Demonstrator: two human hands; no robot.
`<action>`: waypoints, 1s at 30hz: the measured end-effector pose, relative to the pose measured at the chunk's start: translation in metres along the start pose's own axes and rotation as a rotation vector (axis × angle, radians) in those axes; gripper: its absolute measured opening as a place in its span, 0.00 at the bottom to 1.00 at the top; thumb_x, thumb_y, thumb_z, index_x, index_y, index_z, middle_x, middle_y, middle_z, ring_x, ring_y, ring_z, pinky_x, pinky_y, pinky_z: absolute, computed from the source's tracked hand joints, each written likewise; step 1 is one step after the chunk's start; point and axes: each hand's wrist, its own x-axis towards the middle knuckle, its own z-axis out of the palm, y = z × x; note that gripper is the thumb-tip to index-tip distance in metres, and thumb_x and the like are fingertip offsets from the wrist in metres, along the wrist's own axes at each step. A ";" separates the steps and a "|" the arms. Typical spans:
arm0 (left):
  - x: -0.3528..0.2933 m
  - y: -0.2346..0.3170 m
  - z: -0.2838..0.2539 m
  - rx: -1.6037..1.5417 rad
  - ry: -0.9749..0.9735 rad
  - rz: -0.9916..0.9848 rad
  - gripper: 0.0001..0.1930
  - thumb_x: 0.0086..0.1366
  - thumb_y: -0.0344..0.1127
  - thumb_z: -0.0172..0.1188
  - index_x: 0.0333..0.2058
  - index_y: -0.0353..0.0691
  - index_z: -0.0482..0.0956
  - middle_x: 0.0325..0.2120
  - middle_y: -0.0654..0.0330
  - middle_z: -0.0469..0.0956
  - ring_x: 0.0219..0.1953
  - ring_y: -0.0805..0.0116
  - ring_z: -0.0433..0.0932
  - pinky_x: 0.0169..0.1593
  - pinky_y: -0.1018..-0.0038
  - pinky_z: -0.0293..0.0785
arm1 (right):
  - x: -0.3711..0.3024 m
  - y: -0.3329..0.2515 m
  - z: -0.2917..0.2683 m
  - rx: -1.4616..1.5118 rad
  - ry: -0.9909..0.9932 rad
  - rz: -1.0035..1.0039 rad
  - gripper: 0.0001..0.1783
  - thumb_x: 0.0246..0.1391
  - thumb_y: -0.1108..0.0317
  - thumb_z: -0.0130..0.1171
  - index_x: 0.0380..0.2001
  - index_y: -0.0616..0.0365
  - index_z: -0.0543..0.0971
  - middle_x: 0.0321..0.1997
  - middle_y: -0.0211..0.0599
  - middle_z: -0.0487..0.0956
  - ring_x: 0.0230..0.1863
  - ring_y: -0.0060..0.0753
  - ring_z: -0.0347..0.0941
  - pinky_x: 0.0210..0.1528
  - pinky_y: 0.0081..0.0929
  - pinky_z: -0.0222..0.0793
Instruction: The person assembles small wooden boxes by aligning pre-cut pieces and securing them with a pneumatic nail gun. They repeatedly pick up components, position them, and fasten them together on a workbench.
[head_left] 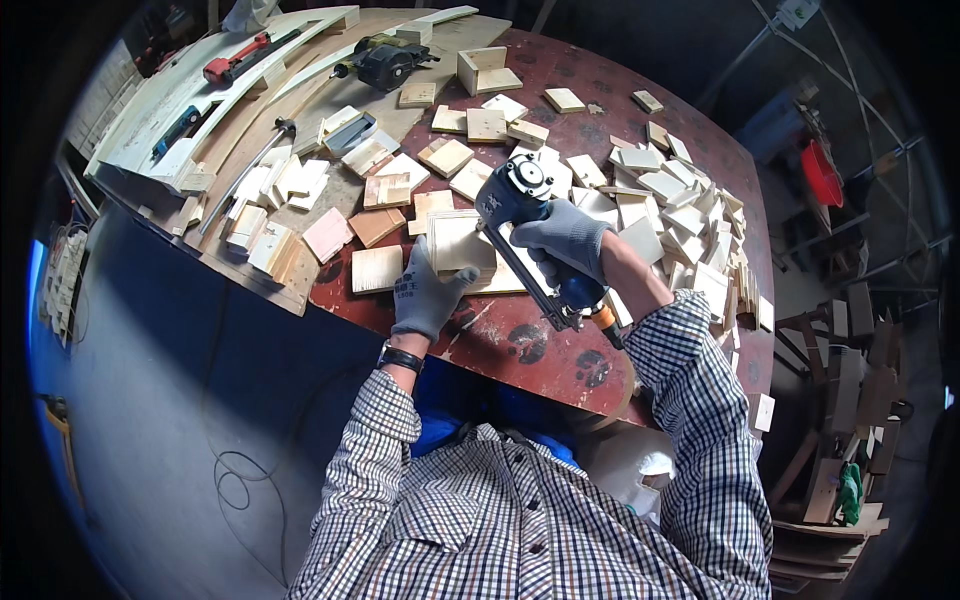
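My right hand [568, 237], in a grey glove, is wrapped round the handle of a dark blue pneumatic nail gun [513, 200]. Its round head points up and away from me, and its long magazine slants down toward the table edge. My left hand [430, 295], gloved too, grips the near left corner of a small pale wooden box-like piece [457, 237], thumb along the near side. The gun stands just right of this piece and covers part of it; whether its nose touches the wood I cannot tell. A square wooden block [377, 270] lies beside my left fingers.
Loose wooden blocks [640, 240] are heaped across the red tabletop [520, 345], thickest at the right. A hammer [262, 150], a dark power tool [382, 65] and a red-handled tool [238, 62] lie at the far left. A cable [240, 480] coils on the floor.
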 end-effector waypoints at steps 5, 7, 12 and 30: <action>0.010 -0.021 0.018 0.033 0.050 0.069 0.37 0.58 0.46 0.77 0.59 0.37 0.67 0.50 0.45 0.81 0.52 0.44 0.82 0.54 0.56 0.78 | -0.011 0.001 0.011 -0.135 -0.036 -0.030 0.21 0.48 0.54 0.68 0.39 0.60 0.87 0.29 0.34 0.83 0.26 0.24 0.75 0.32 0.26 0.73; 0.011 -0.029 0.022 0.065 0.078 0.092 0.36 0.59 0.44 0.77 0.58 0.36 0.68 0.48 0.45 0.82 0.51 0.44 0.83 0.53 0.56 0.79 | -0.009 -0.001 0.016 -0.163 -0.092 -0.007 0.22 0.48 0.54 0.68 0.41 0.60 0.87 0.30 0.34 0.84 0.30 0.27 0.78 0.38 0.27 0.75; 0.011 -0.032 0.024 0.037 0.125 0.181 0.36 0.59 0.44 0.77 0.58 0.35 0.67 0.47 0.45 0.82 0.48 0.42 0.83 0.51 0.55 0.80 | -0.016 -0.010 0.023 -0.157 -0.069 -0.103 0.15 0.52 0.60 0.68 0.30 0.64 0.83 0.19 0.30 0.76 0.15 0.22 0.72 0.16 0.24 0.71; 0.017 -0.044 0.026 0.105 0.091 0.207 0.39 0.60 0.46 0.76 0.62 0.32 0.66 0.49 0.41 0.82 0.50 0.40 0.82 0.51 0.55 0.78 | -0.046 0.022 0.043 -0.128 0.021 -0.059 0.23 0.47 0.52 0.67 0.37 0.62 0.85 0.29 0.39 0.84 0.27 0.34 0.81 0.33 0.32 0.79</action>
